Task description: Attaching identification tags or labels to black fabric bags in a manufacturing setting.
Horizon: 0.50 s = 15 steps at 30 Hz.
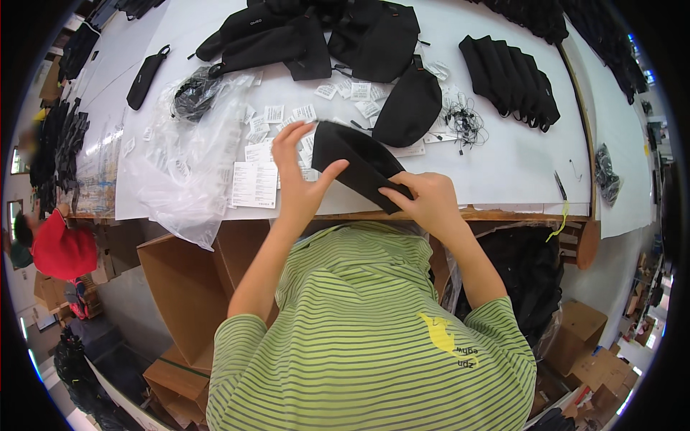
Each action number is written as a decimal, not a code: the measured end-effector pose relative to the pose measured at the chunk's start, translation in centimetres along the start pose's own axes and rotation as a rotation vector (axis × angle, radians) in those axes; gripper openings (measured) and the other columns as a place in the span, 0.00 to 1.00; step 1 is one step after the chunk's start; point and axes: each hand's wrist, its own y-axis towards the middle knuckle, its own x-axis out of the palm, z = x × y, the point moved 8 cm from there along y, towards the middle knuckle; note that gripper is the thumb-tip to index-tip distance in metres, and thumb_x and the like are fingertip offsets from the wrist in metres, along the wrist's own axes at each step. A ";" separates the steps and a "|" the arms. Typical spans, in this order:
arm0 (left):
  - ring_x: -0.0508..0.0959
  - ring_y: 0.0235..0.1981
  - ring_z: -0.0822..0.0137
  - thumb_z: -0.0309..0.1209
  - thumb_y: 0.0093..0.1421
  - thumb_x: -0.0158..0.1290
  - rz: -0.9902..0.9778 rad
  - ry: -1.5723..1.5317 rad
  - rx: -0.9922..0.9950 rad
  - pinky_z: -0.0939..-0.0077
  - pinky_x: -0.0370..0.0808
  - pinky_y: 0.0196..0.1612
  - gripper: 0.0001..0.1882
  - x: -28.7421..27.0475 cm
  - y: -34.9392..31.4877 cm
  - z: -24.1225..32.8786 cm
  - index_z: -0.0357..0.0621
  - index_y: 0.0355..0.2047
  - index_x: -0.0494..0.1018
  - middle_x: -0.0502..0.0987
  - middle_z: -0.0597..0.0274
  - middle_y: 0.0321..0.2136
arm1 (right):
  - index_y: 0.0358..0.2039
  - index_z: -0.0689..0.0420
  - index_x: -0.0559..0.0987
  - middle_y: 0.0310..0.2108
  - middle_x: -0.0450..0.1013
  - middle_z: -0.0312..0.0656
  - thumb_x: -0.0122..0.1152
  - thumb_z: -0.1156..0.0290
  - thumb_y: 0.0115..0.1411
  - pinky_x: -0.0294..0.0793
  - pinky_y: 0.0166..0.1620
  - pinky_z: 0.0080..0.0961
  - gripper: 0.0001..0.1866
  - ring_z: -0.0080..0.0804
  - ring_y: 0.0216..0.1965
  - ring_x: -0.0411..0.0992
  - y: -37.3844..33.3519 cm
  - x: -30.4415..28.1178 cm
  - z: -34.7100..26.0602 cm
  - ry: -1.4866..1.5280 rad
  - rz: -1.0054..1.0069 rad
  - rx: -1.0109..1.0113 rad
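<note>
Fingers, L hand (pixel 298 176): spread wide, thumb well apart from the rest; thumb over L part of held pouch (pixel 359 176), fingertips by its far L corner, can't tell if touching.
Fingers, R hand (pixel 435 197): closed in a pinch, thumb + index on R end of held pouch.
Held pouch: blk, tilted, btwn the hands, at near edge of desk (pixel 517 172).
Slim case (pixel 147 79): blk, w/ loop, far L.
Clear bag (pixel 190 161): crumpled, L of L hand, hangs over near edge.
Printed sheet (pixel 254 188): white, just L of L wrist.
Tags (pixel 274 113): small, white, scattered mid-desk.
Pouch pile (pixel 381 39): blk, heaped, far mid.
Lone pouch (pixel 408 108): blk, just beyond held pouch, a bit R.
Tangled cords (pixel 466 122): thin, blk, R of lone pouch.
Pouch row (pixel 510 82): blk, overlapping, far R.
Small tool (pixel 560 185): thin, w/ yellow-green cord (pixel 565 215), near R.
</note>
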 end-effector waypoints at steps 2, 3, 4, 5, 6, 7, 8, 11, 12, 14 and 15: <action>0.63 0.55 0.61 0.34 0.47 0.66 0.170 -0.640 -0.357 0.66 0.61 0.57 0.41 0.7 -1.8 -2.9 0.40 0.57 0.56 0.57 0.54 0.57 | 0.27 0.54 0.80 0.10 0.66 0.38 0.67 0.60 0.49 0.62 0.19 0.27 0.11 0.32 0.12 0.65 0.2 -0.4 -0.9 0.066 0.045 0.043; 0.65 0.54 0.61 0.32 0.49 0.64 0.153 -0.873 -0.459 0.67 0.61 0.58 0.37 2.0 -2.6 -2.6 0.38 0.56 0.57 0.61 0.54 0.54 | 0.27 0.56 0.80 0.09 0.62 0.36 0.68 0.61 0.49 0.58 0.18 0.24 0.12 0.27 0.11 0.60 0.0 -0.5 -1.0 0.186 0.052 0.105; 0.67 0.53 0.61 0.31 0.49 0.64 0.089 -1.087 -0.608 0.67 0.63 0.57 0.36 3.5 -3.8 -3.3 0.38 0.55 0.58 0.64 0.55 0.52 | 0.27 0.57 0.80 0.08 0.59 0.34 0.69 0.62 0.50 0.53 0.17 0.21 0.12 0.22 0.10 0.55 -0.1 -0.2 -1.0 0.306 0.057 0.168; 0.69 0.51 0.62 0.30 0.50 0.63 0.022 -1.301 -0.757 0.67 0.65 0.56 0.34 5.0 -4.9 -3.7 0.37 0.55 0.59 0.66 0.55 0.50 | 0.27 0.57 0.80 0.08 0.59 0.34 0.69 0.62 0.50 0.53 0.17 0.21 0.12 0.22 0.10 0.55 0.1 0.2 -1.5 0.305 0.052 0.166; 0.69 0.51 0.62 0.30 0.50 0.63 0.027 -1.303 -0.761 0.67 0.65 0.56 0.34 4.8 -4.8 -3.0 0.37 0.55 0.59 0.66 0.55 0.50 | 0.28 0.59 0.80 0.08 0.56 0.33 0.69 0.64 0.50 0.50 0.17 0.20 0.11 0.19 0.11 0.51 0.1 0.3 -1.8 0.380 0.109 0.169; 0.70 0.50 0.62 0.29 0.51 0.62 0.052 -1.329 -0.832 0.67 0.67 0.54 0.32 4.4 -4.3 -2.2 0.37 0.54 0.60 0.68 0.55 0.48 | 0.29 0.60 0.80 0.07 0.54 0.32 0.69 0.66 0.51 0.47 0.17 0.19 0.11 0.16 0.12 0.48 0.1 0.3 -2.0 0.454 0.171 0.174; 0.71 0.49 0.63 0.27 0.52 0.61 0.078 -1.354 -0.903 0.67 0.70 0.52 0.30 4.1 -4.0 -1.6 0.37 0.53 0.61 0.70 0.55 0.47 | 0.31 0.60 0.78 0.07 0.54 0.30 0.66 0.67 0.54 0.46 0.18 0.19 0.10 0.13 0.12 0.48 -0.2 0.6 -1.5 0.561 0.210 0.222; 0.75 0.44 0.64 0.26 0.52 0.60 0.212 -1.286 -0.893 0.68 0.75 0.45 0.27 2.7 -3.3 -1.5 0.36 0.51 0.64 0.72 0.56 0.44 | 0.31 0.60 0.75 0.07 0.56 0.29 0.62 0.68 0.58 0.44 0.18 0.18 0.08 0.11 0.13 0.48 -1.5 0.6 0.0 0.721 0.483 0.363; 0.75 0.44 0.64 0.26 0.52 0.60 0.211 -1.284 -0.894 0.68 0.75 0.45 0.27 2.5 -3.1 -1.3 0.36 0.51 0.64 0.72 0.56 0.44 | 0.30 0.60 0.73 0.08 0.58 0.28 0.58 0.70 0.61 0.44 0.18 0.17 0.08 0.10 0.13 0.49 -1.9 0.7 0.4 0.652 0.469 0.367; 0.76 0.40 0.64 0.25 0.51 0.60 0.250 -1.290 -0.871 0.70 0.76 0.42 0.24 1.8 -2.8 -1.1 0.36 0.49 0.67 0.74 0.56 0.40 | 0.29 0.60 0.73 0.08 0.58 0.27 0.58 0.70 0.61 0.44 0.18 0.17 0.07 0.10 0.13 0.49 -2.5 2.2 0.8 0.652 0.392 0.383; 0.76 0.40 0.64 0.25 0.51 0.60 0.246 -1.292 -0.873 0.70 0.76 0.42 0.24 1.9 -2.9 -1.0 0.36 0.49 0.67 0.74 0.56 0.40 | 0.29 0.60 0.73 0.07 0.58 0.26 0.58 0.71 0.61 0.43 0.18 0.17 0.07 0.10 0.13 0.48 -3.0 3.4 0.9 0.645 0.314 0.398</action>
